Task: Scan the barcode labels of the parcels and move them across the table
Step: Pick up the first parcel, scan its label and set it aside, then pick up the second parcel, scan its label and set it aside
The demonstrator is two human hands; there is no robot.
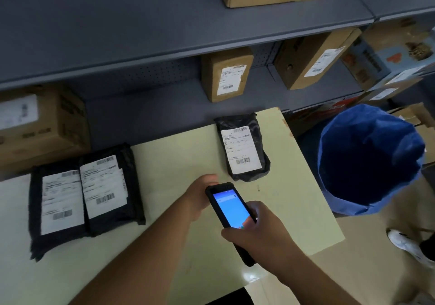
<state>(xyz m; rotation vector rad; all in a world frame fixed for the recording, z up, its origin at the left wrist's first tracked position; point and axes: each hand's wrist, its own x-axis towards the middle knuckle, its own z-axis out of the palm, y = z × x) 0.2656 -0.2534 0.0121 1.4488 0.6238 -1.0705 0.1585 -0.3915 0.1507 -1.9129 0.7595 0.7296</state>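
We grip the scanner [231, 212] in our right hand [256, 231], screen readable; left hand [200, 195] steadies it, fingers hidden, between 3 parcels.

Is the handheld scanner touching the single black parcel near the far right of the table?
Apart. The head view shows bare table between the scanner, held in both hands, and the black parcel lying beyond it.

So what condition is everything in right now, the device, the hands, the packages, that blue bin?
Handheld scanner: screen lit, gripped in both hands.
Left hand: holding the scanner's top end.
Right hand: wrapped around its lower part.
Single black parcel: flat on the table, label up.
Two black parcels: side by side at the left, labels up.
Blue-lined bin: open, nothing visible inside.
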